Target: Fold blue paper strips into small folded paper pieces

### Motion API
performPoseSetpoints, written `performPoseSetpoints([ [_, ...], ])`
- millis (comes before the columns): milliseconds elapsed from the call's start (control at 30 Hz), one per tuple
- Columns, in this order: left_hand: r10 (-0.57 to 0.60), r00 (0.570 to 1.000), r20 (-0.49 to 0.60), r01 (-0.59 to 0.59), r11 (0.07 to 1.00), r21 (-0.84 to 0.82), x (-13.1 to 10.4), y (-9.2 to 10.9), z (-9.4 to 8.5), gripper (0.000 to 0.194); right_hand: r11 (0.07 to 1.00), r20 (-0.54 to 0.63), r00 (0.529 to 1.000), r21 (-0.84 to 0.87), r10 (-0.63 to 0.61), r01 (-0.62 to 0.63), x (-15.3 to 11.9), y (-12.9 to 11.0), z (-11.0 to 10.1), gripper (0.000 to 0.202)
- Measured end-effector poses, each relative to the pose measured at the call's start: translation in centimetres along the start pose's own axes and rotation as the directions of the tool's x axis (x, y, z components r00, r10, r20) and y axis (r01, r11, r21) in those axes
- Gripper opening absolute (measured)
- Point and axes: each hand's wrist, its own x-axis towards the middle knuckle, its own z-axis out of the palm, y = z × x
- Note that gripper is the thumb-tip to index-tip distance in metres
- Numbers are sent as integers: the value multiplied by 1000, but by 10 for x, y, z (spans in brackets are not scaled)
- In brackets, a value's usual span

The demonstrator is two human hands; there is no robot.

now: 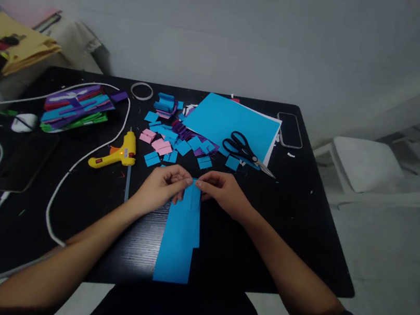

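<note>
Blue paper strips (177, 242) lie overlapping on the black table in front of me, one narrower than the other. At their far end, a small blue paper piece (192, 195) is pinched from both sides. My left hand (166, 185) is closed on its left edge, thumb and index finger together. On the opposite edge, my right hand (223, 191) grips the same paper between thumb and fingers. Just beyond my hands, small blue and pink paper squares (161, 146) are scattered, many with a fold or slit line.
A yellow hot glue gun (118, 153) with its cord lies left. Black-handled scissors (248, 152) rest on blue sheets (223, 120). Bundled coloured strips (77, 106), a tape ring (141, 91), a white case (24, 122) and phones (291, 130) lie around. A white stool (366, 165) stands right.
</note>
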Motion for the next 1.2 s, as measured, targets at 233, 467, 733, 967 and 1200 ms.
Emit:
performPoseSetpoints([
  [233, -10, 1000, -11, 10, 1000, -5, 1, -5, -1, 30, 999, -4, 1000, 39, -2, 2, 2, 13, -4, 36],
  [467, -4, 999, -35, 4, 1000, -11, 1, -4, -1, 33, 997, -16, 1000, 73, 25, -24, 1, 13, -1, 36],
  [733, -132, 979, 156, 131, 991, 17, -2, -4, 2, 45, 993, -92, 995, 105, -44, 54, 0, 7, 1, 31],
  [967, -120, 979, 162, 123, 992, -5, -2, -6, 1, 42, 994, -44, 999, 107, -25, 30, -1, 5, 1, 33],
  [1200, -127, 979, 160, 129, 992, -5, -2, -2, 0, 42, 988, -34, 999, 154, 13, -8, -1, 6, 1, 34],
])
